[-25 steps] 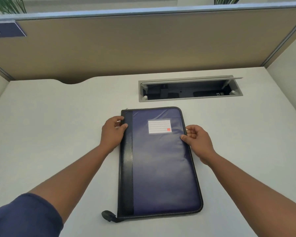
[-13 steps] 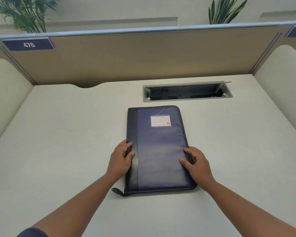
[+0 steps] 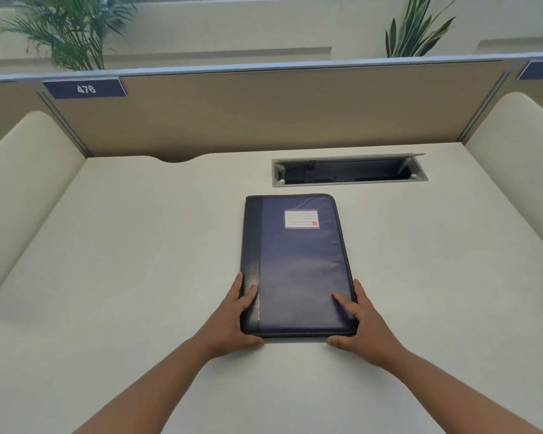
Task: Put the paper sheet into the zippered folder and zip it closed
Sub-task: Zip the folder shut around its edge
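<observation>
A dark blue zippered folder (image 3: pixel 298 270) with a black spine strip and a white label lies shut and flat on the desk (image 3: pixel 123 277). My left hand (image 3: pixel 232 317) rests at its near left corner, one finger on the black strip and the thumb along the near edge. At the near right corner my right hand (image 3: pixel 362 324) lies with one straight finger on the cover and the thumb against the near edge. No paper sheet is visible. The zipper pull is hidden.
An open cable tray (image 3: pixel 348 172) is sunk into the desk just behind the folder. A tan partition (image 3: pixel 264 114) with a "476" sign closes off the back. Cream side panels (image 3: pixel 22 183) stand left and right.
Both hands slid along the folder's sides from its far half to its near corners. The view rose and pulled back. The zipper pull at the near left corner went out of sight.
</observation>
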### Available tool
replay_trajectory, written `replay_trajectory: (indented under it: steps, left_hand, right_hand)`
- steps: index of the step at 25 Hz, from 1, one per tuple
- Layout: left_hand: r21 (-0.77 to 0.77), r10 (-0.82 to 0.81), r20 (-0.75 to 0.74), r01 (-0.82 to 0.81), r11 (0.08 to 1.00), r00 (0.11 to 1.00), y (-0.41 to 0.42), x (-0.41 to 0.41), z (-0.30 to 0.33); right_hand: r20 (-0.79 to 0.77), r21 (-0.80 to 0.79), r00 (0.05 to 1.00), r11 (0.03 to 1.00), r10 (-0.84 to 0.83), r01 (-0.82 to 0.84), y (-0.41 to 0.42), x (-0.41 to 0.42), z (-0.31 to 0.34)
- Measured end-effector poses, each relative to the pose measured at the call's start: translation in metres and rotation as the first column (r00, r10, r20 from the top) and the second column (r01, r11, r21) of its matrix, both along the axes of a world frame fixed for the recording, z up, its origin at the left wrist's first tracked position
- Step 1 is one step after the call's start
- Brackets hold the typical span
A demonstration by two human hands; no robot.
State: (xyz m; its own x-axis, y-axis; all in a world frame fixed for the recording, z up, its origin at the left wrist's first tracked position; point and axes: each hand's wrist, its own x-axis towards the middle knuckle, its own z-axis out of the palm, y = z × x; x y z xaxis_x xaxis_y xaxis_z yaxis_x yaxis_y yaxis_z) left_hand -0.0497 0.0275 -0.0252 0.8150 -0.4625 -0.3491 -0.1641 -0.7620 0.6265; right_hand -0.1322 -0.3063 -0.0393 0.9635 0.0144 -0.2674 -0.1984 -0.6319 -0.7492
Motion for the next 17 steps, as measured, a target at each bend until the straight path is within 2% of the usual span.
replay_trajectory:
  steps: [4, 17]
  left_hand:
    - [0.010, 0.011, 0.010, -0.011, 1.000, 1.000, 0.007, 0.007, 0.005]
    - [0.038, 0.060, 0.056, -0.063, 0.997, 0.997, 0.003, 0.030, 0.007]
  right_hand:
    - [0.007, -0.064, 0.999, 0.996, 0.054, -0.054, 0.008, 0.009, -0.002]
    - [0.003, -0.103, 0.999, 0.993, 0.049, -0.048, 0.009, 0.044, 0.004]
